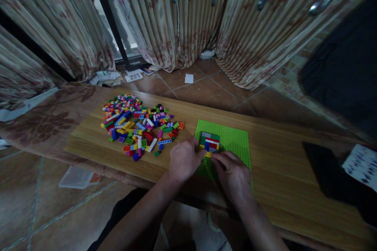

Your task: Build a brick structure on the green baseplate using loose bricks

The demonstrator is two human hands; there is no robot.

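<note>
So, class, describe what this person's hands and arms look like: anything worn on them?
Both the left hand and right hand are bare: no gloves, and no rings or watch visible. The left forearm and right forearm are uncovered too, no sleeves in view.

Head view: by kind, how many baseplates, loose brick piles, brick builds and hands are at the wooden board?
Green baseplate: 1
Loose brick pile: 1
Brick build on the baseplate: 1
Hands: 2 (left hand, right hand)
Total: 5
</note>
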